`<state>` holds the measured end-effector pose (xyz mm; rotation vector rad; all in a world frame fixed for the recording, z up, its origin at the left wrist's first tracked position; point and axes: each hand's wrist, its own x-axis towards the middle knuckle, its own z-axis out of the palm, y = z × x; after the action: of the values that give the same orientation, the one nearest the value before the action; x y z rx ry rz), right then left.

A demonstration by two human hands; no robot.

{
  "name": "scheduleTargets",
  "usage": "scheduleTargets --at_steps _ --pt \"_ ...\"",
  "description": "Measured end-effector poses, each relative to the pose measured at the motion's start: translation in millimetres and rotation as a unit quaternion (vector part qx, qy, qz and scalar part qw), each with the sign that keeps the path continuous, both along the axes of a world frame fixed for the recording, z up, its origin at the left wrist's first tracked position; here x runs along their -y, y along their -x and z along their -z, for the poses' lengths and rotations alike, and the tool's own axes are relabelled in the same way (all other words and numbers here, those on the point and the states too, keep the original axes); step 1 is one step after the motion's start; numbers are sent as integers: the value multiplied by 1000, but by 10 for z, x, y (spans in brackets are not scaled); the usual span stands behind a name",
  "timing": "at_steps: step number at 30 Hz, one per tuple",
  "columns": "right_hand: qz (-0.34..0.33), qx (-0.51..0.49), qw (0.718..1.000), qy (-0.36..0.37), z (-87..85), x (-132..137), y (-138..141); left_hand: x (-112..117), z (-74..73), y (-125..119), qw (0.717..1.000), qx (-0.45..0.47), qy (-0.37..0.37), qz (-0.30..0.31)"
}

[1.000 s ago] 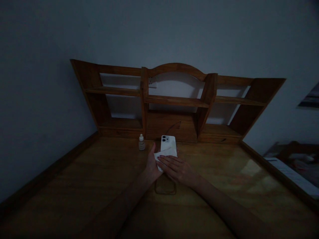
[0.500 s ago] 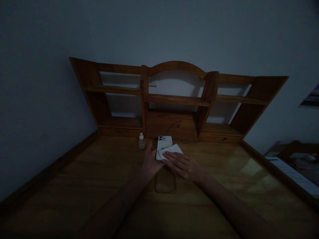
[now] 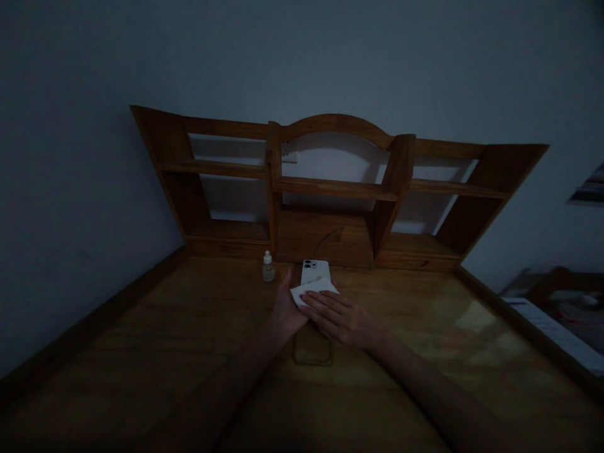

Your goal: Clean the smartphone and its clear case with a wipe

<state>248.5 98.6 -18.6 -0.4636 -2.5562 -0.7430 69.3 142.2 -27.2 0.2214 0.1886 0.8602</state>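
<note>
Head view: white smartphone [image 3: 311,272] held at its edge by L hand [image 3: 285,313], fingers part-curled. White wipe [image 3: 314,292] pressed on phone's back by R hand [image 3: 342,319], fingers flat, extended. Dropper bottle [image 3: 268,268] stood just beside; clear case [image 3: 312,348] laid on wooden desk [image 3: 189,352].

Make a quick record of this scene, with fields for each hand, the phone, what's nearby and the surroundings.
Left hand: beside the white phone, thumb raised near its left edge
Right hand: fingers resting on a white wipe
Phone: back facing up, camera end pointing away from the person, lower part covered by the wipe
Nearby: small dropper bottle left of the phone; clear phone case lying just beyond the hands' near side
Surroundings: wooden desk with a wooden shelf unit along its far edge
</note>
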Motion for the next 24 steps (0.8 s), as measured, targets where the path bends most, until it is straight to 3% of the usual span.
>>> scheduleTargets --at_steps 7,16,24 --pt "-23 -18 1000 -7 29 -59 -109 -59 17 -6 994 -62 38 -85" --pt "-33 -17 999 -17 -6 -56 -200 -5 -22 10 997 -55 -13 -59" --pt "-31 -12 999 -28 -13 -38 -220 -23 6 -5 997 -47 -3 -61"
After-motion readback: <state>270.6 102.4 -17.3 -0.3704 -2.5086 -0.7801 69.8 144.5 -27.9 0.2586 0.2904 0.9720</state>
